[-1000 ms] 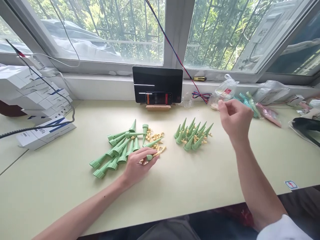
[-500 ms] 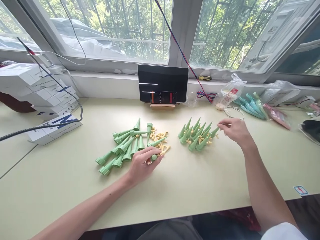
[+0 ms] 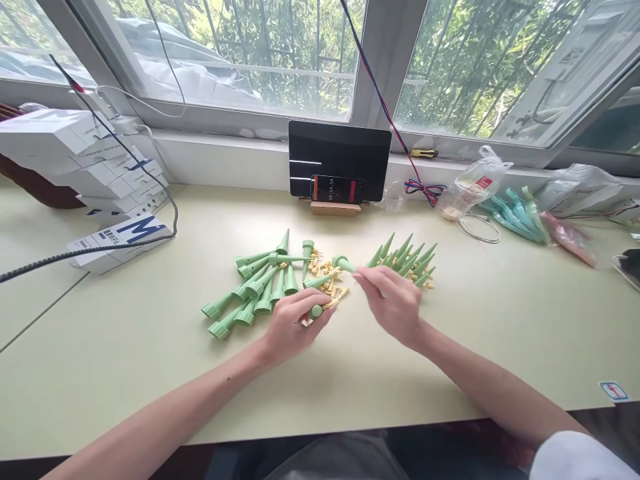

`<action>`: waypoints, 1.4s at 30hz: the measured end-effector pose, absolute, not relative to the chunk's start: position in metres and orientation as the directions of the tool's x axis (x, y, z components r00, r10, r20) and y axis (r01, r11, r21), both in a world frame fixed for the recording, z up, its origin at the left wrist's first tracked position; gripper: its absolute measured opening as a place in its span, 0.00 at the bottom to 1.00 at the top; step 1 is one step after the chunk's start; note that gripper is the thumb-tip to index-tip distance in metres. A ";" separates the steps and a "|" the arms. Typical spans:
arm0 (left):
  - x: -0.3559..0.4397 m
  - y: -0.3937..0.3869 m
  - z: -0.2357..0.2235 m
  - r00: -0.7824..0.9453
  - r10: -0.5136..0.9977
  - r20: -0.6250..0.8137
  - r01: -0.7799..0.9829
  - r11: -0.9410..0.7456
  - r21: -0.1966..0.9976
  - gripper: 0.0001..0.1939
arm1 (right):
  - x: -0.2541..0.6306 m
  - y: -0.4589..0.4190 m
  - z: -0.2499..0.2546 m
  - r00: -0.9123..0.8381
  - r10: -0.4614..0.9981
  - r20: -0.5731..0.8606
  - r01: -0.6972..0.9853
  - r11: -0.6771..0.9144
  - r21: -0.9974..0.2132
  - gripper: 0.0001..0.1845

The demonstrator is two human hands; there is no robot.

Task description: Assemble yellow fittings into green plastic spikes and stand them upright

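My left hand (image 3: 296, 320) is closed around a green plastic watering spike (image 3: 317, 311), its rounded end showing between the fingers. A yellow valve piece (image 3: 331, 303) sits at its fingertips. My right hand (image 3: 393, 300) pinches another green spike (image 3: 343, 263) by its narrow end, the wide end pointing left above the table. To the left lies a pile of green spikes (image 3: 255, 283). Small yellow valve pieces (image 3: 320, 268) are heaped between the hands. Behind my right hand, a group of green spikes (image 3: 405, 253) stands points up with yellow pieces among them, partly hidden.
A black tablet (image 3: 340, 153) and a phone (image 3: 336, 189) on a cardboard stand are at the back. White boxes (image 3: 117, 243) and a black cable (image 3: 173, 207) occupy the left. Plastic bags (image 3: 475, 187) and a yellow cutter (image 3: 423, 153) lie along the windowsill side.
My right hand has moved left from the far side of the upright group, with a green spike in its fingers. My left hand keeps its hold. The camera view has shifted slightly.
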State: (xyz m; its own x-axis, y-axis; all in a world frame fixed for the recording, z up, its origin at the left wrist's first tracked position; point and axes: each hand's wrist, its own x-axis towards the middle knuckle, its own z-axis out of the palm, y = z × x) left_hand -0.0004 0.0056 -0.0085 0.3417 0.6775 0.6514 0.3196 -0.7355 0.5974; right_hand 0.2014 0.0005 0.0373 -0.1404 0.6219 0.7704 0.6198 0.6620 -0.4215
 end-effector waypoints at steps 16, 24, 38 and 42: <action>0.000 0.009 -0.006 0.377 0.795 0.475 0.294 -0.589 0.753 0.07 | 0.204 0.008 -0.017 -0.285 0.856 0.432 0.830 0.446 -0.336 0.17; 0.003 0.011 -0.005 0.378 0.854 0.357 0.241 -0.463 0.853 0.11 | 0.202 0.001 -0.018 -0.325 0.782 0.532 0.481 0.620 -0.619 0.10; 0.001 0.014 -0.004 0.437 0.876 0.207 0.213 -0.324 0.922 0.12 | 0.200 0.008 -0.025 -0.392 0.677 0.623 0.289 0.733 -0.616 0.06; 0.002 0.013 -0.003 0.439 0.872 0.218 0.235 -0.346 0.909 0.13 | 0.200 0.009 -0.025 -0.390 0.684 0.616 0.303 0.727 -0.616 0.05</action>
